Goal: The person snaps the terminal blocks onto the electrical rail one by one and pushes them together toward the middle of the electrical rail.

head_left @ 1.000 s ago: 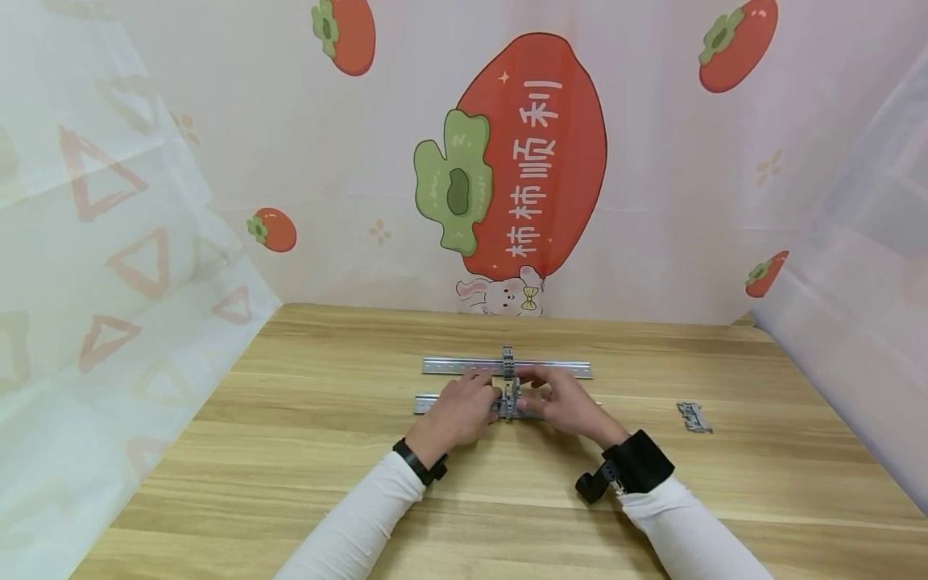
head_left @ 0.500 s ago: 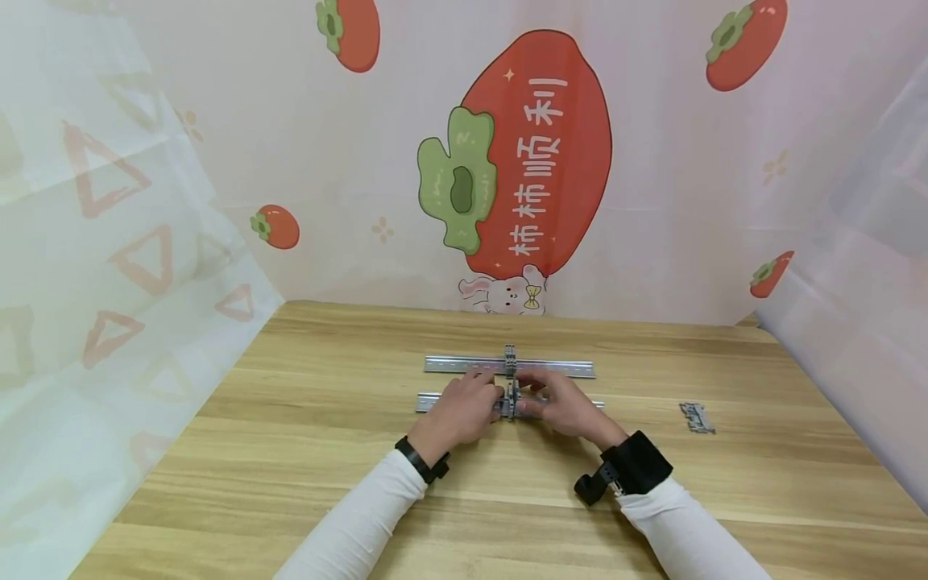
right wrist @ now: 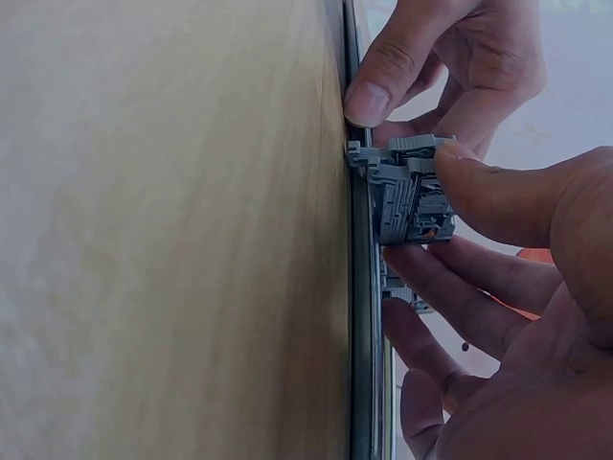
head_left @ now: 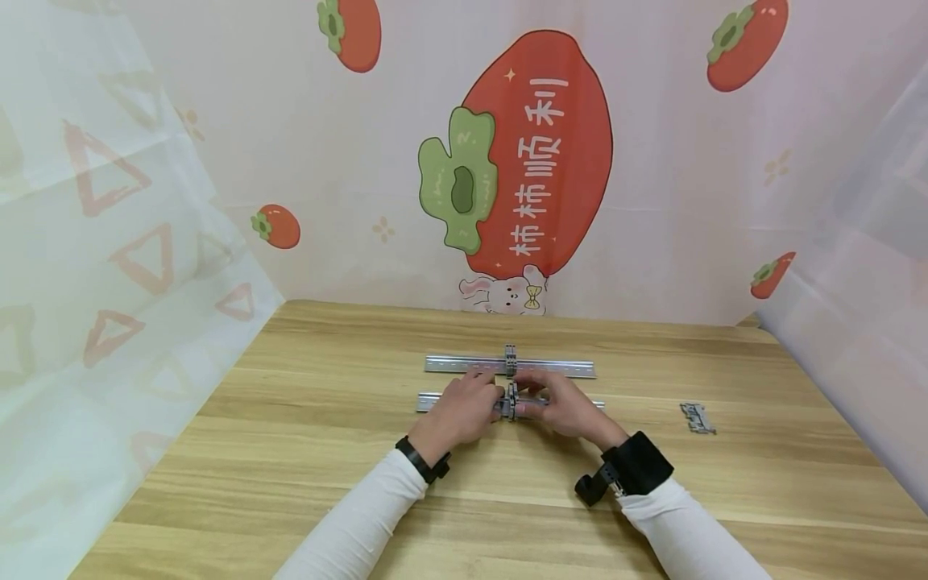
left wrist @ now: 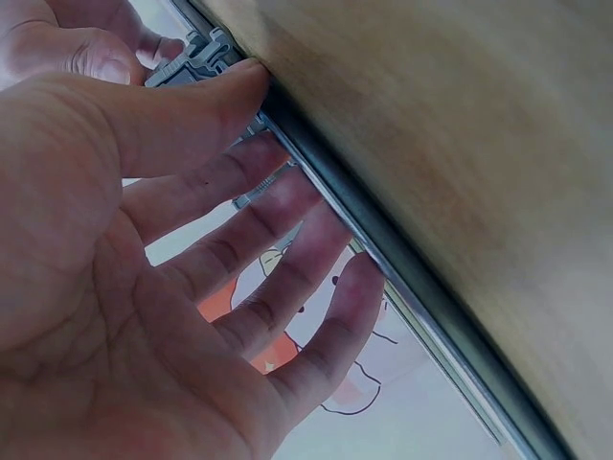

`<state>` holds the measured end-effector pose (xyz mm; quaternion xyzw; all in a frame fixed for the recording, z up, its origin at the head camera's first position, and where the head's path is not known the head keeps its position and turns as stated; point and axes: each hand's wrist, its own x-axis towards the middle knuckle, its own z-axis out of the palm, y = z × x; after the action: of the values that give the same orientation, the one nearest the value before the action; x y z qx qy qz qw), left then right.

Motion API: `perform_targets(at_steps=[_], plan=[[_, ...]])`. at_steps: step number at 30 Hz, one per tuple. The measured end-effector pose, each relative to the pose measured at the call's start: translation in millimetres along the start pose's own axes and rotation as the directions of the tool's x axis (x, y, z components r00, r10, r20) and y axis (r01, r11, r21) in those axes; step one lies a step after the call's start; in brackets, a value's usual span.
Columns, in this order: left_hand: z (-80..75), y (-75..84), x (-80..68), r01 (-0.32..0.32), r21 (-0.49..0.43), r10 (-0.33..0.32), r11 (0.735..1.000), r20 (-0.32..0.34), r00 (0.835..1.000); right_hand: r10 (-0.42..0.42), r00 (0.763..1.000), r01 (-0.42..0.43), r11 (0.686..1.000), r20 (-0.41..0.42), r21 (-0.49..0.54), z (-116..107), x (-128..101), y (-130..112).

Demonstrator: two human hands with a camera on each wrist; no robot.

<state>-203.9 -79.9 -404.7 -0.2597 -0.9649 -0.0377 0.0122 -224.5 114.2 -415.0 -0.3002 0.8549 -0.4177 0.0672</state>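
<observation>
My left hand [head_left: 464,407] holds the near metal DIN rail [left wrist: 383,257], thumb on one edge and fingertips along the other. Beside its thumb, grey terminal blocks [head_left: 507,408] stand upright on that rail. My right hand [head_left: 564,403] pinches a grey terminal block [right wrist: 407,196] between thumb and fingers. This block stands at the rail, close against the blocks by my left hand. Whether its foot is fully latched cannot be told. The right fingers cover part of the rail in the head view.
Behind lies a second DIN rail [head_left: 554,369] carrying a cluster of terminal blocks [head_left: 511,360]. A loose grey terminal block [head_left: 698,418] lies flat on the wooden table [head_left: 326,475], to the right. A printed cloth [head_left: 348,161] hangs at the back.
The terminal block in my right hand has come down from a raised position and now sits lower, nearer the other blocks. My left hand keeps its place on the rail.
</observation>
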Motion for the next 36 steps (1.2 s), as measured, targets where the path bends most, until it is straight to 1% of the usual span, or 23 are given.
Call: perform_targets(at_steps=[5,14,25,36], plan=[[0.5,-0.1,0.0,0.000,0.005,0.000,1.000,-0.001,1.000,0.027,1.000,-0.027,0.999,-0.011,-0.020,0.0,-0.6,-0.6],[1.2,0.3,0.4,-0.003,0.005,0.003,1.000,-0.006,1.000,0.017,0.999,-0.018,1.000,-0.029,-0.020,0.7,-2.3,-0.7],[1.9,-0.2,0.4,0.005,0.007,-0.005,1.000,-0.001,1.000,0.072,0.995,-0.074,0.997,-0.064,-0.020,3.7,-1.2,-3.0],[1.3,0.2,0.2,0.006,-0.004,-0.006,1.000,-0.006,1.000,0.109,0.990,-0.114,0.991,-0.086,-0.063,5.4,-3.0,-7.2]])
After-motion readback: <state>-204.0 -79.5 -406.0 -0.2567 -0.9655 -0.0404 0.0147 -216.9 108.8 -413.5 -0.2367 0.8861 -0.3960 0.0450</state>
